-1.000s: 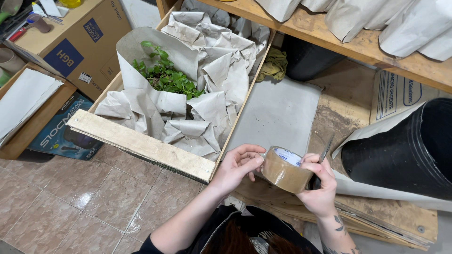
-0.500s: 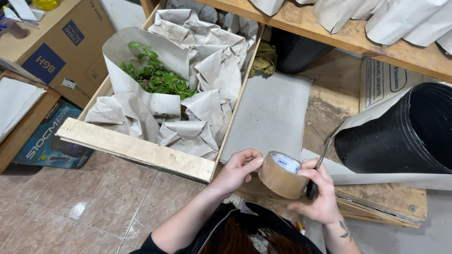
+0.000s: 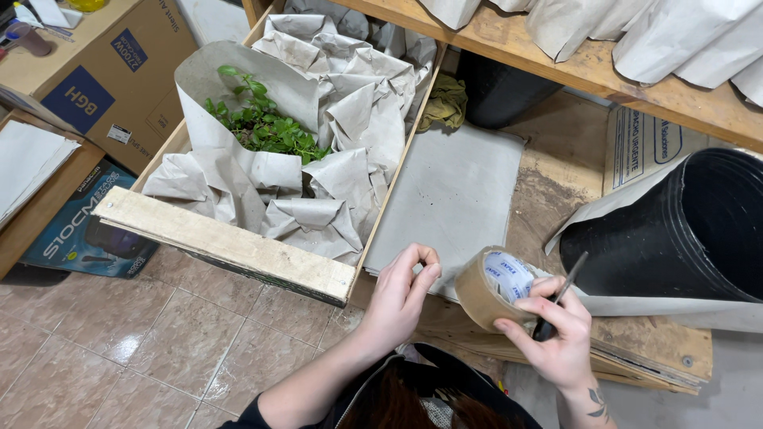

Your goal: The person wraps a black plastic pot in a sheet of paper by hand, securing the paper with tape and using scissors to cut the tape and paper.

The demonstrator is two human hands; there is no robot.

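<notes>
My right hand (image 3: 548, 334) grips a roll of brown packing tape (image 3: 486, 290) low in the view, and the same hand also holds a thin dark scissor-like tool (image 3: 563, 292) pointing up. My left hand (image 3: 404, 292) hovers just left of the roll, apart from it. Its thumb and forefinger are pinched together, and I cannot see anything between them. A grey sheet (image 3: 453, 191) lies on the low wooden board behind both hands.
A wooden crate (image 3: 230, 246) to the left holds crumpled grey paper and a paper-wrapped green plant (image 3: 262, 123). A large black pot (image 3: 675, 230) lies on its side at right. Cardboard boxes (image 3: 95, 71) stand far left, and a wooden shelf (image 3: 604, 75) with paper bags runs above.
My left hand has come off the tape roll and pinched its fingers. My right hand has tilted the roll so its inner core faces up, and has shifted slightly right.
</notes>
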